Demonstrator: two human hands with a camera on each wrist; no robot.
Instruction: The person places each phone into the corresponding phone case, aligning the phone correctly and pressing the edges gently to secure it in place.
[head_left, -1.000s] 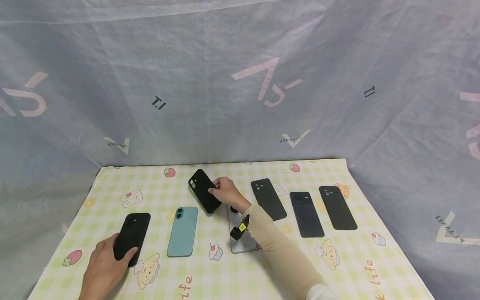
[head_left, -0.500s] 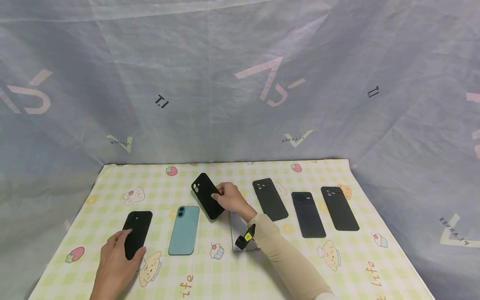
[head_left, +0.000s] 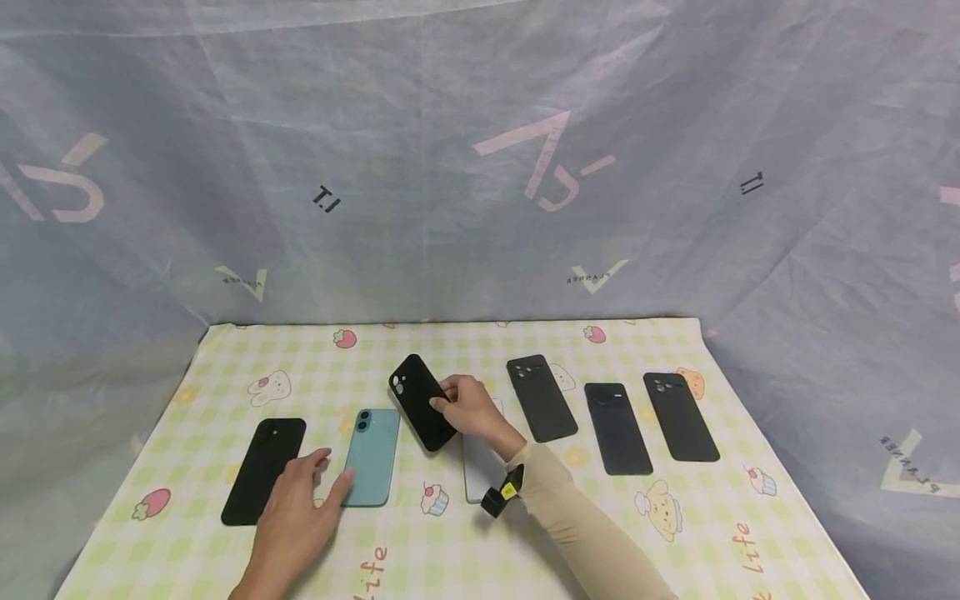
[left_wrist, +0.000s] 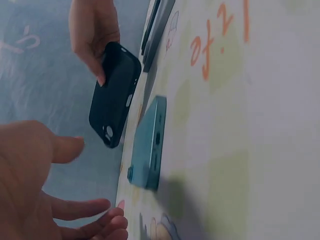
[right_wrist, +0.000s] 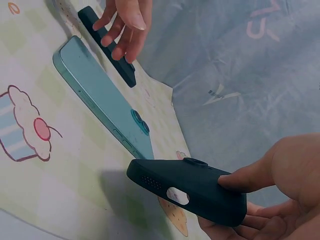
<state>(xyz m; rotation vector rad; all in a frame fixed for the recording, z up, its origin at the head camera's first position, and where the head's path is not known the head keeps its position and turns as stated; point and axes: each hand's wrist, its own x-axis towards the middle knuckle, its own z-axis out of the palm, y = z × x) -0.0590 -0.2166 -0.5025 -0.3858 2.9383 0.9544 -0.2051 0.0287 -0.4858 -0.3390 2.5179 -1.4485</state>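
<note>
**Matte-black rounded phone case [head_left: 416,404] held up in the right hand [head_left: 474,408], left hand [head_left: 296,510] loose beside a teal phone [head_left: 375,458]**

The case is raised and tilted above the tabletop [head_left: 705,517], which is covered in green-and-white checked cloth with cartoon prints. The right hand pinches it along its right side: the thumb lies on the back face, the other fingers behind it. Its camera openings sit at the far end, away from that hand, while the bottom edge, with small holes and an oval slot, shows in the right wrist view.

The left hand's fingers are extended and spread, and it grips nothing. It is well apart from the case, with the teal phone between them. That glossy phone, with two stacked lenses, lies flat; the left thumb overlaps its near left edge in the head view, though the wrist views show a gap. On the hand's other side lies a flat black phone-shaped slab [head_left: 262,475].

Beneath the right wrist, partly hidden, is a pale silver-white phone [head_left: 476,475]. Farther right, in order, lie a charcoal case with several camera holes [head_left: 542,400], a dark navy phone [head_left: 618,429] and a second charcoal case [head_left: 681,417]. A grey printed fabric curtain [head_left: 420,167] hangs behind.
</note>
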